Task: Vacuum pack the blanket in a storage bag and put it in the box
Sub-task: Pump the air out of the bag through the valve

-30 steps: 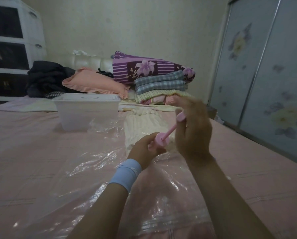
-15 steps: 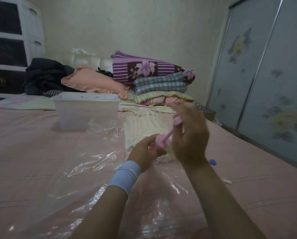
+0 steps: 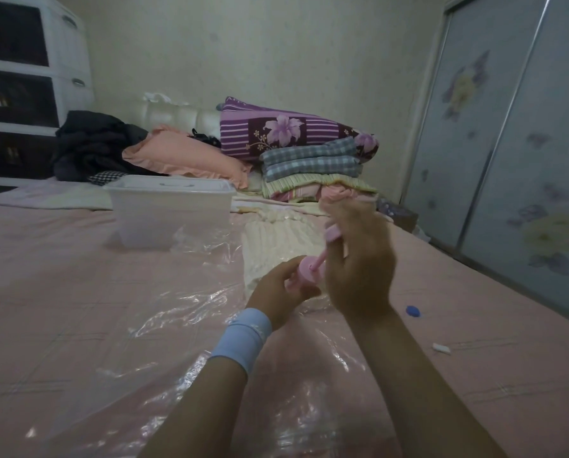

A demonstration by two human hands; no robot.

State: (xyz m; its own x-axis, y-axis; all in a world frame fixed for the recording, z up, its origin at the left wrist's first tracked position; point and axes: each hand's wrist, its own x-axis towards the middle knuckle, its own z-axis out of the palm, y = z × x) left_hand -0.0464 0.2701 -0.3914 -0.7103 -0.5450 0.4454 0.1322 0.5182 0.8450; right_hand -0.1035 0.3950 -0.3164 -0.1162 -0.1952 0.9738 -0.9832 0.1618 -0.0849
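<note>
Pink sheets cover the bed (image 3: pixel 61 292), and a lidded clear box (image 3: pixel 170 219) stands on it toward the headboard. A clear bag (image 3: pixel 164 325) is spread flat in front of the box, and its crinkled film reaches right up to the box's front wall. The cream blanket (image 3: pixel 276 239) lies just right of the box, and its near end looks to be under the film; I can't tell whether all of it is inside.

In front of the box and to its right, both hands are close together on a pink pump (image 3: pixel 306 272). The left hand (image 3: pixel 276 292), with a pale blue band (image 3: pixel 242 338) on its wrist, is wrapped round the barrel. The right hand (image 3: pixel 359 259) is curled over the handle, and the thin rod shows between handle and barrel.

Further right of the box, a small blue cap (image 3: pixel 412 311) and a small white piece (image 3: pixel 441 348) lie on the sheet. Behind the box are a peach pillow (image 3: pixel 184 157), dark clothes (image 3: pixel 91 143) and a stack of folded bedding (image 3: pixel 309 163). White drawers (image 3: pixel 22 77) stand to its far left and flowered wardrobe doors (image 3: pixel 508 143) to its far right.
</note>
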